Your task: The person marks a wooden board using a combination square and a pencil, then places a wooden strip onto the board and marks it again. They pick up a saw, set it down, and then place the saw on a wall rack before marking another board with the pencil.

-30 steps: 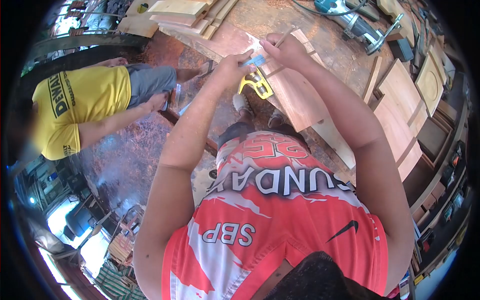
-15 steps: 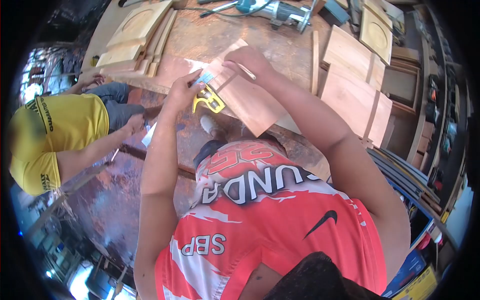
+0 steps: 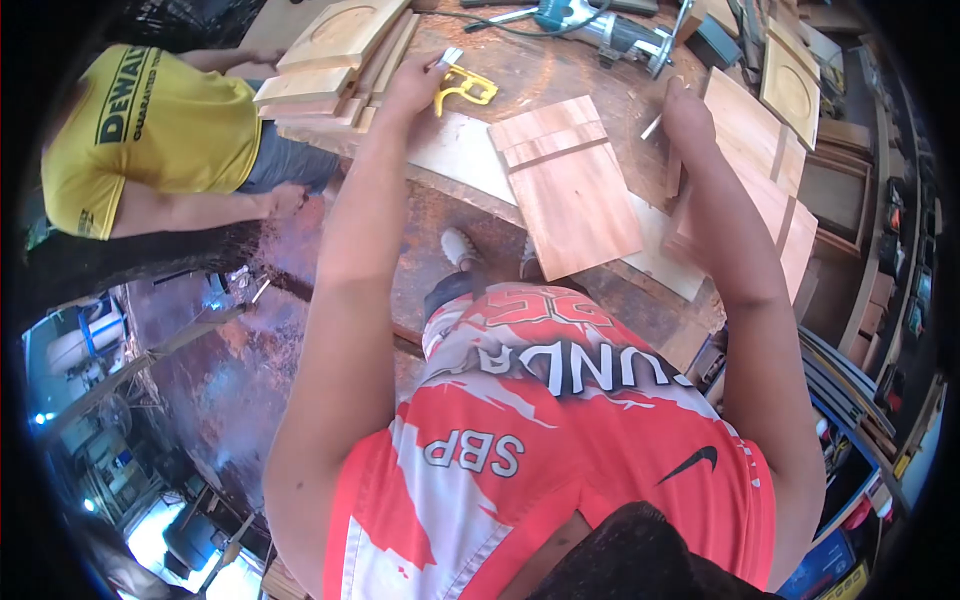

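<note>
Seen from the head camera, the left hand (image 3: pixel 415 85) is clenched on a yellow square (image 3: pixel 465 88), beyond and left of the grooved wooden panel (image 3: pixel 570 190) that lies flat on the bench (image 3: pixel 545 75). The right hand (image 3: pixel 690 108), just right of the panel, pinches a pencil (image 3: pixel 652 127). A router (image 3: pixel 600 25) lies beyond the panel. Stacked boards (image 3: pixel 325 65) and a co-worker's yellow shirt (image 3: pixel 150 120) are to its left.

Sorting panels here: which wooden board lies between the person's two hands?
The rectangular board with a dark line across it, in the middle; the other boards sit stacked off to the sides.
</note>
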